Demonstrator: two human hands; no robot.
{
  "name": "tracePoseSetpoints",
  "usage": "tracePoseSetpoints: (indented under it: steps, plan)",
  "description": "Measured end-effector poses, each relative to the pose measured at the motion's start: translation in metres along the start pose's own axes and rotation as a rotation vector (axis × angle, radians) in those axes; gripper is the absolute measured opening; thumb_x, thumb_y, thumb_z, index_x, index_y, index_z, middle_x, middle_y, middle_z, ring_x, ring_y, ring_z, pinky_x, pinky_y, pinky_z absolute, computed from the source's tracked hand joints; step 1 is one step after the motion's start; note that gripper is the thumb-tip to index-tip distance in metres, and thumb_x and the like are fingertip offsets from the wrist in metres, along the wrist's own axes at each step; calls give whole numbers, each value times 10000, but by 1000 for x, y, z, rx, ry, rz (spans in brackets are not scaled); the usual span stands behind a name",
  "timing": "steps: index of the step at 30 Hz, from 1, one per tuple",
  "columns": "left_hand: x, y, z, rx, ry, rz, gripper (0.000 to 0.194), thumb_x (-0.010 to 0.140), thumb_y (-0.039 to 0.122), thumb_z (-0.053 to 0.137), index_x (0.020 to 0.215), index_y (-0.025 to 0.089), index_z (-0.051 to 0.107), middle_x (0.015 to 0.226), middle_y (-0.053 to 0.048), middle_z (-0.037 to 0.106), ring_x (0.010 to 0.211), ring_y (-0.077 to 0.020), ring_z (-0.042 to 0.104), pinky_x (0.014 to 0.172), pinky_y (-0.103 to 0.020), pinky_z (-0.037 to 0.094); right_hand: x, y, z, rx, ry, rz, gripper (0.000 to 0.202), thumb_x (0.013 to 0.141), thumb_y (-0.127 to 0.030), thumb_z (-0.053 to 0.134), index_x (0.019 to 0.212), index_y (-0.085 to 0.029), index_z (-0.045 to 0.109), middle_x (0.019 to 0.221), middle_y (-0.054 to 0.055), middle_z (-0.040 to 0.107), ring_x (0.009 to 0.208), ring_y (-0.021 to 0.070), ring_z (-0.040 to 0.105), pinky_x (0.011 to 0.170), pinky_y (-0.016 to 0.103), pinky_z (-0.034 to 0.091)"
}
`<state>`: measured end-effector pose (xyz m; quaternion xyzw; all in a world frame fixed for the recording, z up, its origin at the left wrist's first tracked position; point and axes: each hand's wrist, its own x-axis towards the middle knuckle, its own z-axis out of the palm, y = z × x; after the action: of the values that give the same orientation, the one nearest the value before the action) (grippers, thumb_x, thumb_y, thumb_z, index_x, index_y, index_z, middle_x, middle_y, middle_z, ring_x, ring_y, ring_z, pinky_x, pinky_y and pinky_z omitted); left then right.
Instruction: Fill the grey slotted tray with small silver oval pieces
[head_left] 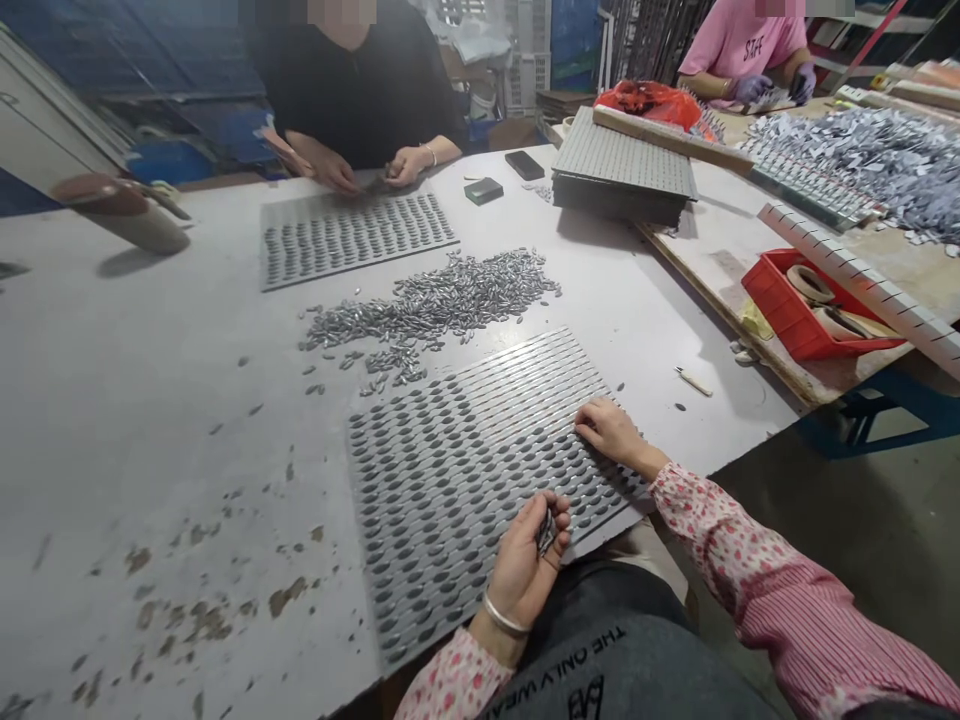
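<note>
A flat slotted tray (442, 490) lies before me, with rows of small dark oval metal pieces set over much of it. Its far right part (532, 385) shows bare ridged rows. My left hand (529, 560) is curled around several small oval metal pieces (546, 530), above the tray's near edge. Over the right side of the tray, at the border of the filled rows, my right hand (611, 432) has thumb and fingers pinched together and pointing down. Whatever its fingertips hold is too small to make out. Beyond the tray spreads a loose pile of small oval metal pieces (450, 300).
Across the table a person in black works over another tray (360, 240). A stack of trays (622, 165) stands at the back right. A red bin (787, 305) with tape rolls sits on the side table. A small pointed tool (694, 381) lies right of my tray.
</note>
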<state>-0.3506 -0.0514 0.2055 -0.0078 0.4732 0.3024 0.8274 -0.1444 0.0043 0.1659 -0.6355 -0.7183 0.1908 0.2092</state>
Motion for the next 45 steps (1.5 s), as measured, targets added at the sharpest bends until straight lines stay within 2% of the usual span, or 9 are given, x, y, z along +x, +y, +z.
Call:
tracePoseSetpoints:
  steps: [6, 9, 14, 18, 21, 24, 31, 40, 45]
  plan:
    - [5, -5, 1, 19, -153, 23, 267, 712, 327, 689, 829, 115, 576, 559, 59, 421, 410, -2, 325, 353, -104, 241, -17, -38, -18, 436, -238, -223, 153, 838, -312, 561, 896, -184, 621, 849, 43, 584, 813, 156, 520, 741, 285, 417]
    - [9, -9, -2, 83, -165, 45, 313, 717, 408, 663, 774, 126, 538, 537, 68, 403, 391, 0, 282, 350, -113, 185, -24, -51, -16, 478, -330, -310, 198, 842, -329, 561, 965, -187, 621, 887, 50, 584, 845, 156, 525, 763, 287, 418]
    - [10, -11, -4, 167, -188, 82, 310, 747, 425, 624, 772, 131, 527, 518, 67, 407, 379, -2, 267, 354, -125, 160, -30, -58, -3, 470, -236, -272, 111, 816, -286, 600, 837, -179, 623, 826, 39, 582, 823, 159, 518, 742, 285, 418]
    - [7, -7, -3, 113, -174, 110, 249, 790, 348, 587, 912, 131, 561, 693, -20, 566, 487, -44, 446, 409, -144, 325, -20, -43, -1, 495, -181, -202, 133, 834, -297, 570, 778, -182, 607, 818, 31, 589, 805, 153, 523, 728, 275, 418]
    - [5, -5, -4, 97, -162, 125, 268, 795, 252, 578, 1031, 126, 553, 879, -94, 623, 638, -91, 544, 508, -181, 425, -4, -20, 1, 307, -64, -50, 121, 827, -277, 575, 770, -177, 613, 808, 30, 593, 813, 162, 510, 759, 293, 389]
    - [5, -5, -5, 93, -140, 121, 174, 790, 226, 581, 937, 138, 552, 829, -81, 635, 603, -84, 530, 489, -174, 412, 9, -1, 6, 63, -37, 28, 100, 811, -252, 593, 764, -170, 626, 801, 36, 595, 833, 173, 486, 810, 313, 349]
    - [6, -8, -6, 77, -124, 53, 161, 732, 205, 663, 857, 137, 588, 805, -44, 604, 627, -70, 532, 523, -160, 432, 14, 0, 17, -165, -61, 57, 115, 814, -275, 589, 765, -187, 645, 808, 41, 591, 839, 184, 454, 788, 298, 323]
    - [12, -11, -11, 27, -118, 96, 188, 722, 176, 675, 895, 139, 612, 727, -4, 556, 572, -45, 496, 484, -142, 403, 14, 1, 24, -105, -19, 85, 101, 795, -270, 614, 747, -182, 621, 817, 44, 573, 866, 186, 463, 797, 302, 332]
    - [11, -7, -9, 17, -84, 101, 176, 773, 140, 596, 946, 111, 613, 814, -64, 610, 654, -85, 560, 555, -178, 470, 16, -5, 24, -46, 34, 116, 69, 782, -228, 617, 743, -175, 598, 817, 47, 575, 854, 188, 470, 804, 316, 352]
